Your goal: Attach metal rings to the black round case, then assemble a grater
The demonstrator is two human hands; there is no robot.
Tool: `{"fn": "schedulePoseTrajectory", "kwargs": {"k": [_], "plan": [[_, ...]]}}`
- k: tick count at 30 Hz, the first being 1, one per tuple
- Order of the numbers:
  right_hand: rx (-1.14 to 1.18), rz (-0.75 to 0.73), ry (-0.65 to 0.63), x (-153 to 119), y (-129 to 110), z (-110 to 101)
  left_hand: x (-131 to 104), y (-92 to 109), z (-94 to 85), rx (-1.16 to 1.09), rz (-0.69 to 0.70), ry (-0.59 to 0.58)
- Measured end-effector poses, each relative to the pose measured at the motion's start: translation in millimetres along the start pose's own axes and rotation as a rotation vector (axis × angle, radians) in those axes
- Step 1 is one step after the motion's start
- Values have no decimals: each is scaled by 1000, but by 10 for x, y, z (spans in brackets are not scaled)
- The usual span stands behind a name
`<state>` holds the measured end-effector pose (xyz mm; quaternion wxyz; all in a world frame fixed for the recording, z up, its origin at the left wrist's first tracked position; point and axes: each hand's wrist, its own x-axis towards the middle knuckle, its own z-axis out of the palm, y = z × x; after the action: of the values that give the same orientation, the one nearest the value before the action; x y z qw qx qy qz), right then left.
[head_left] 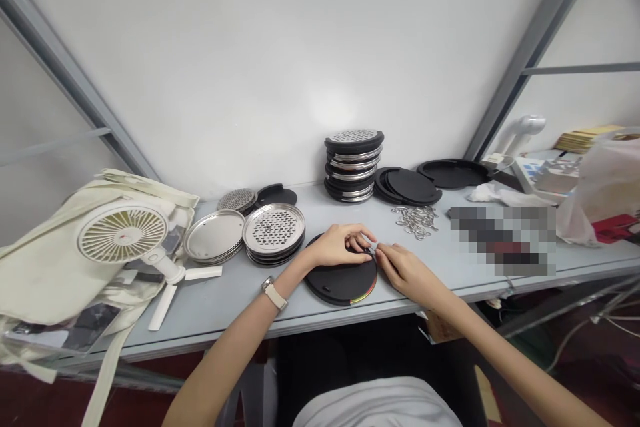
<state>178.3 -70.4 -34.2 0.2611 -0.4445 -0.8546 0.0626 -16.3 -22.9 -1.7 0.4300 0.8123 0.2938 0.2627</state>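
Note:
A black round disc (337,283) lies on the table in front of me, with a thin coloured strip of red, yellow and green along its near right rim. My left hand (343,245) bends over its far right edge, thumb and curled fingers gripping there. Close beside it, my right hand (404,271) pinches a small shiny piece of metal at that same edge; the fingertips partly hide it. Behind my right hand sits a loose pile of small metal chain-like pieces (416,220).
Left stand round metal grater plates (274,228), plain metal discs (214,237), a white fan (125,232) and a cream bag (45,260). Behind are a tall stack of graters and black rings (353,167) and black round covers (413,185). A plastic bag (595,180) lies right.

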Motion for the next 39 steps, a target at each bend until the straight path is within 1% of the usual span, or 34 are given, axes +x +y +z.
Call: {"fn": "schedulePoseTrajectory", "kwargs": {"k": [6, 11, 18, 32, 39], "plan": [[-4, 1, -21, 0, 7, -2, 5, -9, -8, 5, 25, -22], [0, 2, -31, 2, 15, 7, 4, -1, -8, -8, 17, -26], [-12, 2, -26, -5, 3, -1, 2, 8, -2, 9, 15, -8], [15, 13, -7, 4, 14, -2, 2, -5, 4, 45, 34, -25], [7, 6, -56, -2, 17, -21, 6, 26, 17, 101, 58, -3]]}}
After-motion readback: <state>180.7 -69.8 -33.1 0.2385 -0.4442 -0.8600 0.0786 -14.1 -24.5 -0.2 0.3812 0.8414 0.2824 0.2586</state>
